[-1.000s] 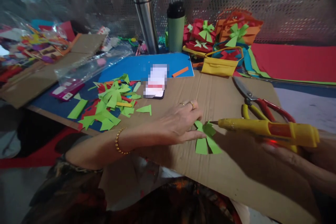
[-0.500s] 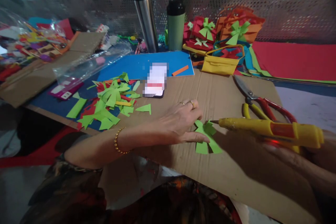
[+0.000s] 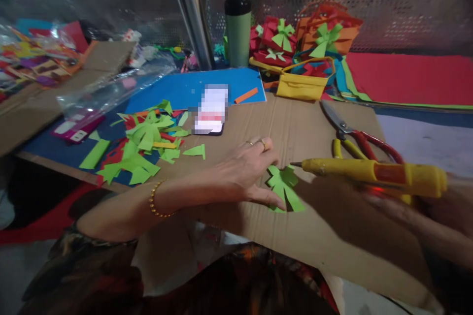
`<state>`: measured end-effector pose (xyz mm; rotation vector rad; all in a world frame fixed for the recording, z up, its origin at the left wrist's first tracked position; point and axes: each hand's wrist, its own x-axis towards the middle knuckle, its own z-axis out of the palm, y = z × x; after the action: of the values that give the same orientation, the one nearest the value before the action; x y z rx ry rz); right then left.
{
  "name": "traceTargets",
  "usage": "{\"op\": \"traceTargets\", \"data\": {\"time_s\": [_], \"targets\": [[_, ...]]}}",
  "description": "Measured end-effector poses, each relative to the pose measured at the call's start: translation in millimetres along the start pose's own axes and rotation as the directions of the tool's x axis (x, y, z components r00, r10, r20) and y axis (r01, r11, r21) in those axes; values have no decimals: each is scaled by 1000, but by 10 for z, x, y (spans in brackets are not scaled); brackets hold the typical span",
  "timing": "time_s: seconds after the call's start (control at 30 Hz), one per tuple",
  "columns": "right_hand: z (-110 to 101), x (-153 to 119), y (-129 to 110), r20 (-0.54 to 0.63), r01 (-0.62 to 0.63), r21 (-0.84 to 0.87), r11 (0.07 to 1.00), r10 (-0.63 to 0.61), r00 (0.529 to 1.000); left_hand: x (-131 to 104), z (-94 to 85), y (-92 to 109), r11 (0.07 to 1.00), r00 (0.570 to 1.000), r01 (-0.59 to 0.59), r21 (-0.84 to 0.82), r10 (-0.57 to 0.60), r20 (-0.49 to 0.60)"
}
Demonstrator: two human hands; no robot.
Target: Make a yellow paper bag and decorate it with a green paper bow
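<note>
My left hand [image 3: 251,170] rests on the cardboard [image 3: 291,128], its thumb and fingers round the left side of a green paper bow [image 3: 285,187]. At the right, my right hand [image 3: 410,216] is closed on a yellow glue gun [image 3: 351,170], with a red light glowing under its body. The gun's thin tip points left and lies close to the bow's top edge. Whether the tip touches the paper cannot be made out. Part of my right hand is hidden behind the gun and blurred.
Red-handled shears [image 3: 347,130] lie behind the glue gun. Green paper scraps [image 3: 144,138] and a phone [image 3: 210,110] are left of centre. Farther back stand a steel flask [image 3: 192,15], a green cup [image 3: 237,34] and a yellow paper bag [image 3: 303,86]. Red sheets [image 3: 410,78] lie at right.
The whole view has shifted, so things appear slightly farther left and higher. My left thumb sits a little lower on the bow. Both hands keep their holds.
</note>
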<state>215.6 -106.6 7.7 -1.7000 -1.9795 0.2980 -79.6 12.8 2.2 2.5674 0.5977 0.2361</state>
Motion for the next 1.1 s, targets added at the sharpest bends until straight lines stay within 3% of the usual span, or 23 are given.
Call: {"op": "traceTargets", "data": {"time_s": [0.13, 0.43, 1.1], "targets": [[-86, 85, -157, 171, 11, 178, 984, -42, 984, -9, -18, -21, 999, 999, 36, -12, -35, 21], [-30, 113, -258, 201, 24, 263, 964, -79, 976, -42, -164, 105, 996, 990, 89, 7, -89, 111], [-28, 110, -213, 311, -5, 196, 981, -57, 949, -42, -137, 52, 999, 995, 42, 20, -44, 85]]}}
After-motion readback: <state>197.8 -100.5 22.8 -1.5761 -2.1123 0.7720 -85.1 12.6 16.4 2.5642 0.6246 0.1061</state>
